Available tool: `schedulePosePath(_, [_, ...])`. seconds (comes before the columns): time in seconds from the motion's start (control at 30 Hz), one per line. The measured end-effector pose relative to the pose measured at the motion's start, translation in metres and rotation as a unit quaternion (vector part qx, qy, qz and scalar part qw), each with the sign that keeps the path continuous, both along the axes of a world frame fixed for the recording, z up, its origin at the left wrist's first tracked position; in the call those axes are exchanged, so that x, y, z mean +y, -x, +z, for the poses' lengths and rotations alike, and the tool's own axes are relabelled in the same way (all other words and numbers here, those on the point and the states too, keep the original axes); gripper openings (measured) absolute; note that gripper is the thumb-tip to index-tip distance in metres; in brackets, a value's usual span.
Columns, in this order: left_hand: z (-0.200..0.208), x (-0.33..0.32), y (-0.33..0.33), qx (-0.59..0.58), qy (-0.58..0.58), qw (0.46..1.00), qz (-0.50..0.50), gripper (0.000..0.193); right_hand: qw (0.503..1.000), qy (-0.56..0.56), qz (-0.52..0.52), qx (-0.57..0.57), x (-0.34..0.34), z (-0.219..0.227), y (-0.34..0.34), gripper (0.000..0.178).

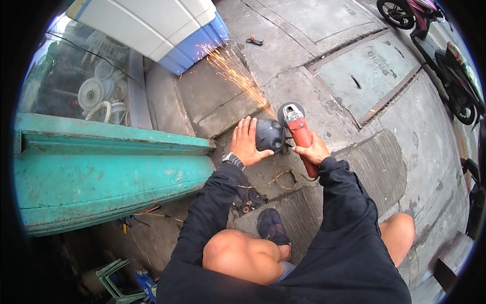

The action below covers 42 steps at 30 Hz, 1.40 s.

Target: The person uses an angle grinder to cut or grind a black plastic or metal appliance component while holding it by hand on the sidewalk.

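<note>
My right hand (pixel 315 149) is wrapped round the body of a red angle grinder (pixel 300 134). The grinder's disc (pixel 291 112) is at the far right edge of a rounded black metal part (pixel 269 136), and orange sparks (pixel 238 76) fly from there toward the far left. With fingers stretched and thumb apart, my left hand (pixel 246 142) presses against the left side of the black part and steadies it on the concrete. The exact spot where disc and part meet is hard to make out.
A teal metal ledge (pixel 116 167) runs along the left, below a glass case (pixel 76 76). A white and blue box (pixel 187 43) stands at the far left. The grinder's cord (pixel 278 175) loops over the pavement. A small black-orange tool (pixel 254 40) lies beyond; motorcycles (pixel 450 71) stand at right.
</note>
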<state>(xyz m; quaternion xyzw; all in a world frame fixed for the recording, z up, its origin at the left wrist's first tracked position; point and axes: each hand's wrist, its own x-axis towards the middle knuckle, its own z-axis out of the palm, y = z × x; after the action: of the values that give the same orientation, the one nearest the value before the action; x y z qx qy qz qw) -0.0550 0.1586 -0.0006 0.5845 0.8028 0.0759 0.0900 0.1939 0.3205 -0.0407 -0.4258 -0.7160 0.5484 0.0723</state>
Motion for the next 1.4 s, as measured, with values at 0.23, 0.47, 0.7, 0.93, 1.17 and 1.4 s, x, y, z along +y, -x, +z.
schedulePosePath(0.23, [-0.009, -0.001, -0.016, -0.001, -0.049, 0.997, 0.059, 0.127, 1.0, 0.007, 0.007, 0.004, 0.004, 0.002, 0.006, 0.079])
schedulePosePath(0.47, [-0.012, 0.0, -0.018, -0.009, -0.05, 0.997, 0.064, 0.126, 1.0, 0.012, 0.017, -0.022, 0.006, 0.008, 0.006, 0.076])
schedulePosePath(0.7, [-0.012, -0.001, -0.019, -0.006, -0.049, 0.996, 0.07, 0.126, 1.0, 0.011, 0.025, -0.007, 0.012, 0.002, 0.015, 0.076])
schedulePosePath(0.93, [-0.01, -0.003, -0.018, -0.003, -0.042, 0.996, 0.083, 0.127, 0.999, 0.022, 0.016, -0.028, 0.006, 0.016, 0.012, 0.079])
schedulePosePath(1.17, [0.012, 0.015, -0.089, -0.128, -0.23, 0.955, 0.135, 0.066, 0.996, -0.047, 0.007, -0.074, 0.006, -0.003, 0.004, 0.077])
schedulePosePath(1.4, [-0.033, 0.057, -0.097, -0.584, -0.013, 0.764, 0.275, 0.062, 0.996, -0.071, 0.016, -0.052, -0.013, 0.011, 0.021, 0.077])
